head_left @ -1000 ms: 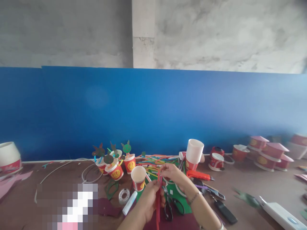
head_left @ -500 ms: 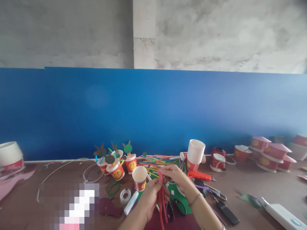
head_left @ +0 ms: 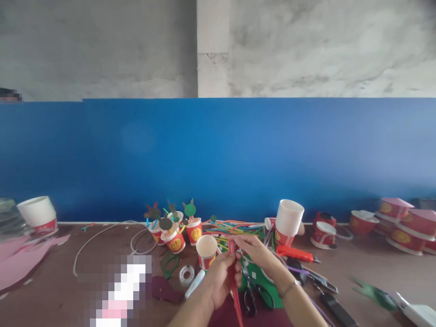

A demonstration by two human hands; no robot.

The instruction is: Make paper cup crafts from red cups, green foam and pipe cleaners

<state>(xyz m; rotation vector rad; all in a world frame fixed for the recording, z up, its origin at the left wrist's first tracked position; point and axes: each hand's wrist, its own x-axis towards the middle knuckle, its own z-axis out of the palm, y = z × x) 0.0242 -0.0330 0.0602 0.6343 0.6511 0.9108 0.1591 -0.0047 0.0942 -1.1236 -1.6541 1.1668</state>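
My left hand (head_left: 220, 278) and my right hand (head_left: 255, 250) both pinch a bundle of thin red strips (head_left: 234, 281) that hangs down between them. The right fingers grip the upper end, the left fingers close around it just below. A red paper cup (head_left: 206, 251) with a white inside stands right behind my left hand. Black scissors (head_left: 250, 300) lie on green paper (head_left: 255, 276) under my right wrist.
A heap of coloured strips (head_left: 227, 228) lies behind the hands. Decorated red cups (head_left: 175, 234) stand at the left, a stack of cups (head_left: 288, 222) and an orange cutter (head_left: 296, 253) at the right. A tape roll (head_left: 186, 275) and a glue stick (head_left: 195, 284) lie near my left forearm. More red bowls (head_left: 397, 225) sit far right.
The view has shifted left and down a little, so everything sits further right in the picture. Both hands keep hold of the red strips, which splayed slightly and are now gathered together.
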